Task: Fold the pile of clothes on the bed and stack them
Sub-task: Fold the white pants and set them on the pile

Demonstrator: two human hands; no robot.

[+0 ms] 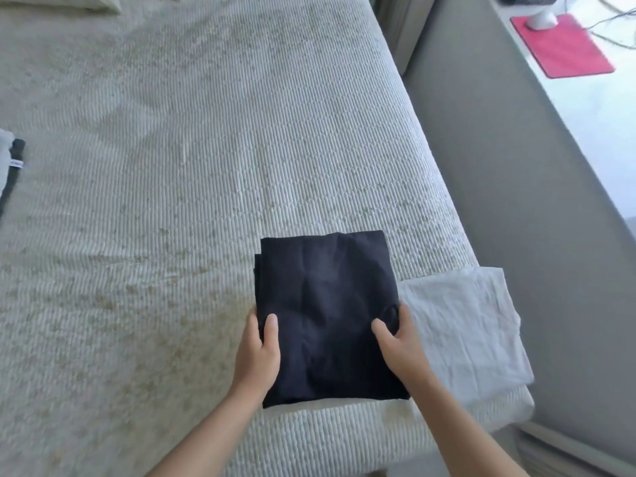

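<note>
A folded black garment (327, 304) lies as a neat rectangle near the bed's near right corner. My left hand (258, 352) grips its left edge, thumb on top and fingers underneath. My right hand (399, 342) grips its right edge the same way. Right beside it, a folded white garment (464, 328) lies flat on the bed corner, its left edge touching or slightly under the black one. More clothes, dark and light (10, 166), show at the far left edge, mostly cut off.
The bed (206, 149) has a ribbed cream cover, with a pillow (69, 1) at the top left. To the right, a grey floor strip (499, 166) runs alongside, then a white desk with a red mouse pad (564, 46) and cables.
</note>
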